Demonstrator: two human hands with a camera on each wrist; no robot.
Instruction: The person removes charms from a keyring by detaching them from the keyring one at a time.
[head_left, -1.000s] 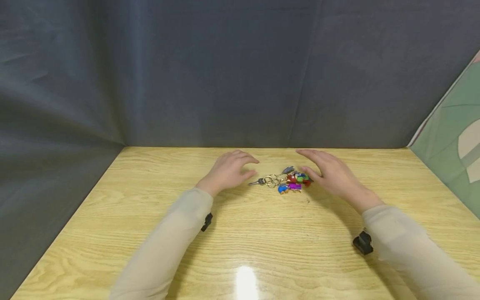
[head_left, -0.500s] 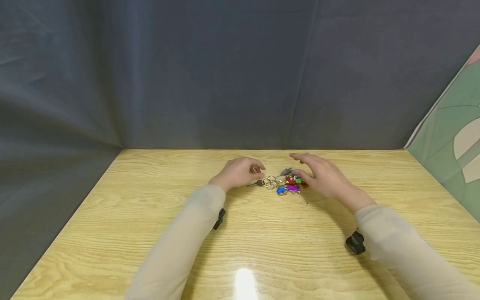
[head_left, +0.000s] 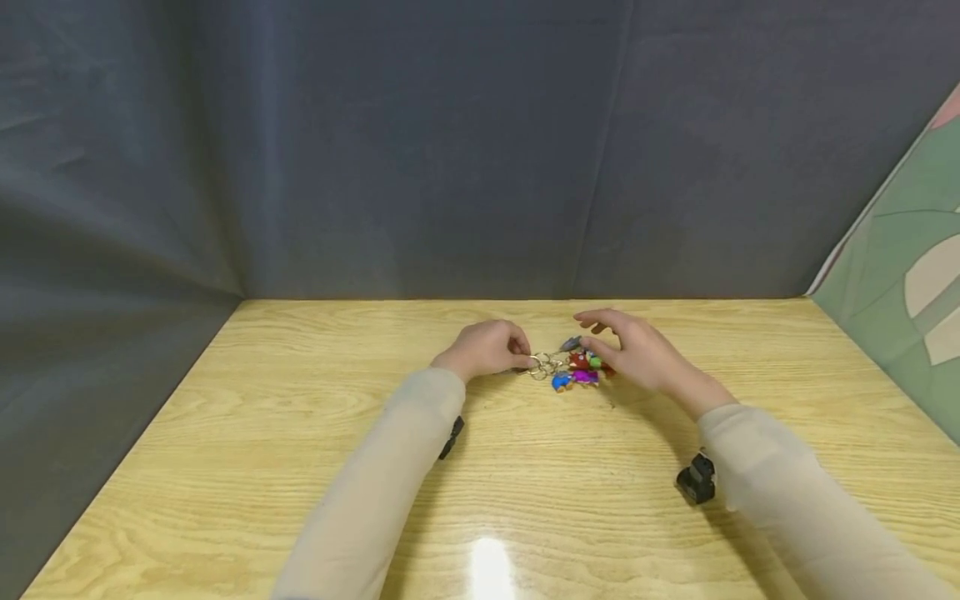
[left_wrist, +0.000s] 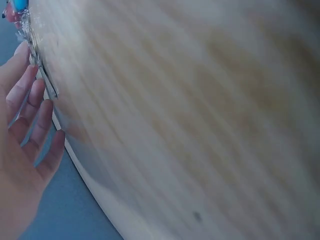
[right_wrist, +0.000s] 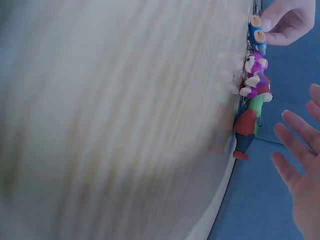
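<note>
Closing in from both sides, the two hands meet at the keychain bunch, which lies on the tabletop out in front of the person, nearer the far edge than the near one. The left hand sits at the bunch's left end, fingers curled down onto the metal rings; from the left wrist view the fingertips lie right against the metal, though whether they actually pinch it is hard to tell. The right hand hovers just over the right end of the bunch, fingers spread and loose, holding nothing; the right wrist view shows its fingers apart from the colourful figures. By my reading, the work is only starting: the bunch lies flat on the tabletop, not lifted, every charm apparently on its ring. Contact is made at the left end; a firm hold and everything beyond it remains to do.
</note>
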